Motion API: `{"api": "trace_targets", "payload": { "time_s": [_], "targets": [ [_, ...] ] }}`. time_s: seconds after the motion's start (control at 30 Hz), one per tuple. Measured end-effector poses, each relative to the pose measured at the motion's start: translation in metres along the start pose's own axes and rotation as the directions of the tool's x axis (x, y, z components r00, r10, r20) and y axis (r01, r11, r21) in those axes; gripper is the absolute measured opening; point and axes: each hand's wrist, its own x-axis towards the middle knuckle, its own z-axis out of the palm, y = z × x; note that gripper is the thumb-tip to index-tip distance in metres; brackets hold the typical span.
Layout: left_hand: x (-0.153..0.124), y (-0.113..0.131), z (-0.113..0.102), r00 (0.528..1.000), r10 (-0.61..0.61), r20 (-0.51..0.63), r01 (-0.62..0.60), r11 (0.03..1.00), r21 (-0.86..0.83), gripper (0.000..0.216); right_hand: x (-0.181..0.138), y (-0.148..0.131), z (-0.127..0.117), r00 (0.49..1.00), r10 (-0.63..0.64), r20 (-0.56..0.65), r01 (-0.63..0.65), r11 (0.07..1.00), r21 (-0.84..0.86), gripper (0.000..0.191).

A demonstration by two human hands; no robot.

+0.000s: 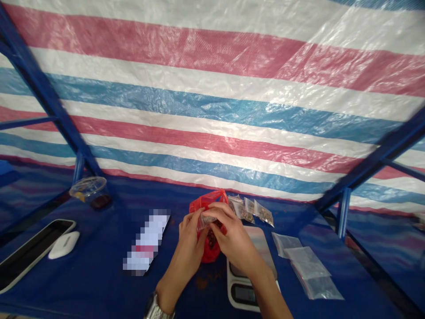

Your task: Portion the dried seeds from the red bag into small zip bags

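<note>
A small clear packet (206, 220) is pinched shut between the left hand (190, 230) and right hand (232, 239), over a red bag (212, 253) mid-table (99, 274), beside a scale (244, 292). The step looks like sealing, which needs an even press along the packet's mouth.

Two bare hands meet above a red plastic bag (209, 248); the left hand (190, 232) and right hand (229, 235) pinch a small clear packet (206, 220); filled packets (252, 210) lie just behind the bag; a digital scale (247, 283) sits beside it.
</note>
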Motion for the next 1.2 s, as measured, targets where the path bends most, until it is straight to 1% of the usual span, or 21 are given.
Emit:
{"api": "trace_targets", "payload": {
  "time_s": [0.13, 0.27, 0.43, 0.53, 0.63, 0.7, 0.77, 0.8, 0.87, 0.93, 0.97, 1.0, 1.07, 1.13, 1.2],
  "targets": [
    [-0.002, 0.003, 0.001, 0.999, -0.024, 0.035, 0.028, 0.994, -0.106, 0.043, -0.001, 0.0, -0.005, 1.0, -0.003, 0.026, 0.004, 0.999, -0.034, 0.047],
    [-0.003, 0.007, -0.001, 0.996, -0.029, 0.083, 0.049, 0.967, -0.251, 0.053, -0.002, -0.003, -0.008, 0.999, -0.046, 0.029, 0.049, 0.994, -0.098, 0.051],
    [0.001, 0.014, -0.008, 0.99, -0.017, 0.138, 0.08, 0.884, -0.461, 0.064, -0.004, -0.009, -0.01, 0.996, -0.094, 0.01, 0.094, 0.988, -0.121, 0.05],
    [0.004, 0.019, -0.011, 0.993, -0.037, 0.112, 0.09, 0.849, -0.52, 0.065, -0.004, -0.011, -0.012, 0.997, -0.083, 0.002, 0.082, 0.987, -0.139, 0.05],
    [0.005, 0.02, -0.012, 0.997, -0.058, 0.048, 0.073, 0.879, -0.471, 0.062, -0.004, -0.013, -0.013, 0.998, -0.057, 0.015, 0.058, 0.987, -0.152, 0.049],
    [0.004, 0.018, -0.012, 0.999, -0.045, 0.028, 0.052, 0.904, -0.424, 0.061, -0.005, -0.013, -0.013, 0.999, -0.035, 0.02, 0.038, 0.987, -0.153, 0.047],
    [0.004, 0.017, -0.011, 1.0, -0.019, 0.022, 0.026, 0.921, -0.389, 0.059, -0.005, -0.012, -0.012, 1.0, -0.02, -0.001, 0.019, 0.988, -0.152, 0.046],
    [0.004, 0.017, -0.011, 1.0, -0.009, 0.018, 0.015, 0.927, -0.375, 0.057, -0.005, -0.012, -0.012, 0.999, -0.018, -0.027, 0.014, 0.988, -0.151, 0.045],
    [0.005, 0.02, -0.012, 1.0, -0.008, -0.026, -0.001, 0.938, -0.348, 0.052, -0.004, -0.009, -0.013, 0.992, -0.021, -0.121, 0.003, 0.988, -0.153, 0.044],
    [0.006, 0.022, -0.016, 0.993, -0.041, -0.108, 0.003, 0.943, -0.331, 0.05, -0.002, -0.003, -0.014, 0.977, -0.011, -0.211, -0.026, 0.985, -0.172, 0.044],
    [0.007, 0.023, -0.018, 0.984, -0.071, -0.161, 0.015, 0.945, -0.325, 0.05, -0.002, 0.002, -0.014, 0.975, 0.006, -0.222, -0.049, 0.98, -0.192, 0.043],
    [0.008, 0.022, -0.02, 0.972, -0.107, -0.209, 0.036, 0.947, -0.319, 0.05, -0.001, 0.007, -0.013, 0.979, 0.031, -0.2, -0.076, 0.972, -0.222, 0.043],
    [0.009, 0.017, -0.023, 0.947, -0.188, -0.259, 0.107, 0.949, -0.297, 0.052, -0.001, 0.018, -0.009, 0.99, 0.102, -0.099, -0.128, 0.941, -0.312, 0.042],
    [0.009, 0.009, -0.024, 0.932, -0.261, -0.253, 0.202, 0.95, -0.237, 0.054, -0.002, 0.028, -0.003, 0.985, 0.171, -0.009, -0.159, 0.895, -0.416, 0.043],
    [0.007, 0.001, -0.022, 0.928, -0.289, -0.234, 0.26, 0.955, -0.144, 0.054, -0.004, 0.034, 0.005, 0.978, 0.209, 0.027, -0.169, 0.853, -0.493, 0.044]
  ]
}}
